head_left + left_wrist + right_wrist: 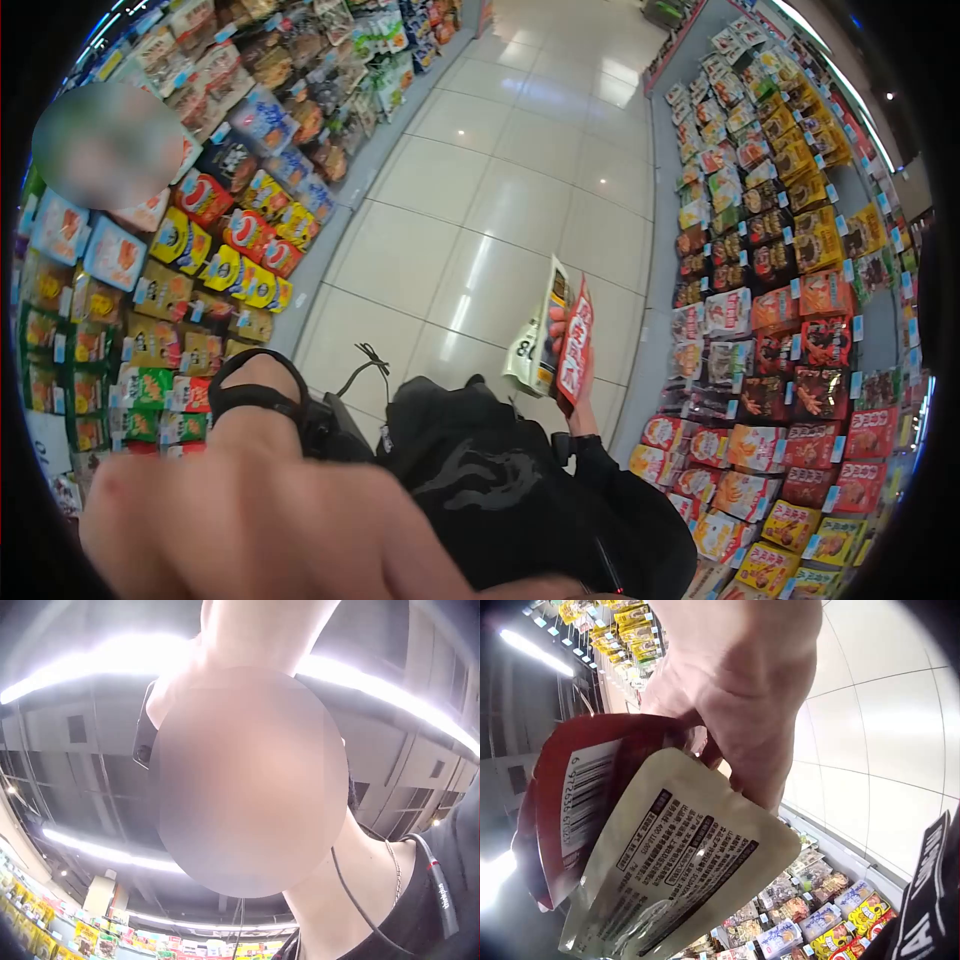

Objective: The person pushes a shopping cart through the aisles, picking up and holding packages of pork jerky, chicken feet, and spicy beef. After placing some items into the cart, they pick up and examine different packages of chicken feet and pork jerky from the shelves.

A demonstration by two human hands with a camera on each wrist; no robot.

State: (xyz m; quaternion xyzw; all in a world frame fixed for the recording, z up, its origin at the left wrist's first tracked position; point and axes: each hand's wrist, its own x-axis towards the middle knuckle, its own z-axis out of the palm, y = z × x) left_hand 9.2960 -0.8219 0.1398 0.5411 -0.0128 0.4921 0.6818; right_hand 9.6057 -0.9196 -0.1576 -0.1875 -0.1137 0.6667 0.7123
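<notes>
In the head view, the right hand (584, 403) grasps a red plastic packet (577, 345) and a cream-and-black plastic packet (524, 352) toward four o'clock, left hand (250, 520) toward seven; left-wrist view: I cannot tell its fingers' state; right-wrist view: both packets toward eight.

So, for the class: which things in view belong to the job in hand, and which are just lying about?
Job in hand:
- barcoded red pouch, in the right grip
- cream pouch, same grip

Just about:
- yellow pouches, left shelving
- tiled floor
</notes>
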